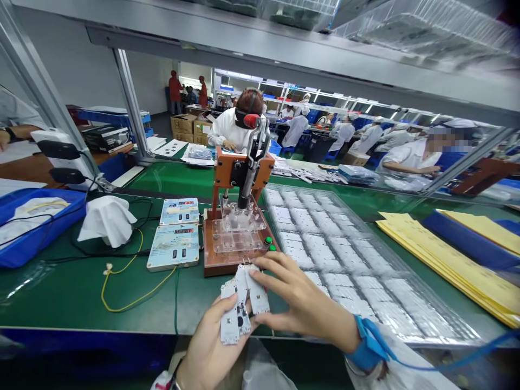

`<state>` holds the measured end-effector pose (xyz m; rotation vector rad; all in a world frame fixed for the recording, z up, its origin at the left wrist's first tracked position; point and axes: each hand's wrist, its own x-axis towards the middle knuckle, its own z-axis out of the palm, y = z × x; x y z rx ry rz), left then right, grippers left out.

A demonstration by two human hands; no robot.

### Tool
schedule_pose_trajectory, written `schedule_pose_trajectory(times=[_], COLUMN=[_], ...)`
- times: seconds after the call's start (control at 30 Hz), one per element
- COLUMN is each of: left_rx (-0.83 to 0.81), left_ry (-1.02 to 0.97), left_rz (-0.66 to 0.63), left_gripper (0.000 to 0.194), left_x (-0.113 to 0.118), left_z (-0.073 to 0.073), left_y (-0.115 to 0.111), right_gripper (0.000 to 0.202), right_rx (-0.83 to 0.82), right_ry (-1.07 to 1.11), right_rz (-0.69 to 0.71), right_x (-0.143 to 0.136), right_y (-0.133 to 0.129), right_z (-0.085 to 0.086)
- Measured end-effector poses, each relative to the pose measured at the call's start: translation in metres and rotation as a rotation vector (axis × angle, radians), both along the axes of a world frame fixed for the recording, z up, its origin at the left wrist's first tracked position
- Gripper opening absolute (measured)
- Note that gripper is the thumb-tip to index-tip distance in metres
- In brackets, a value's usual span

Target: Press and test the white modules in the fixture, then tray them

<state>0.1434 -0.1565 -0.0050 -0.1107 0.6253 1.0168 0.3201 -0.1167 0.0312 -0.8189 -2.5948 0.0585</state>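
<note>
Several small white circuit boards [230, 319] are fanned out between my hands, just in front of the test fixture. My left hand [215, 338] holds the boards from below, its thumb lying on the leftmost one. With fingers bent round its edges, my right hand [298, 303] grips the rightmost board [258, 295]; a blue strap circles that wrist. An orange and brown press fixture [222, 260] with clear plastic plates and a red-tipped lever stands directly beyond the boards. Two green buttons [268, 240] sit at its right side.
A large clear tray [442, 325] of white boards lies right of the fixture. Two counter boxes [173, 246], a yellow wire [134, 310] and a blue bin [75, 208] are on the left. Yellow sheets [450, 260] lie far right. People work beyond the bench under a metal frame.
</note>
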Motion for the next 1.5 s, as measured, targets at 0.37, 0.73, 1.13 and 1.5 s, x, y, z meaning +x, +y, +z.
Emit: schedule_pose_trajectory(times=[0.37,0.73,1.13,1.5], left_rx=[0.142,0.161,0.317,0.376], left_ry=[-0.193,-0.207,-0.162,-0.084], left_rz=[0.041,0.055,0.006,-0.017], left_gripper=[0.053,0.055,0.055,0.055], left_x=[-0.013,-0.018,-0.013,-0.021], left_z=[-0.023,-0.026,-0.031,-0.029], left_y=[0.0,-0.003,-0.011,-0.01], right_gripper=[0.044,0.031,0.025,0.049], right_rx=[-0.186,-0.209,-0.571,-0.451], right_ry=[-0.041,-0.054,0.575,0.295], right_rz=[-0.128,-0.209,-0.285,-0.217], right_x=[-0.002,-0.004,-0.037,-0.027], right_y=[0.102,0.097,-0.007,0.007], right_z=[-0.013,-0.016,-0.025,-0.018])
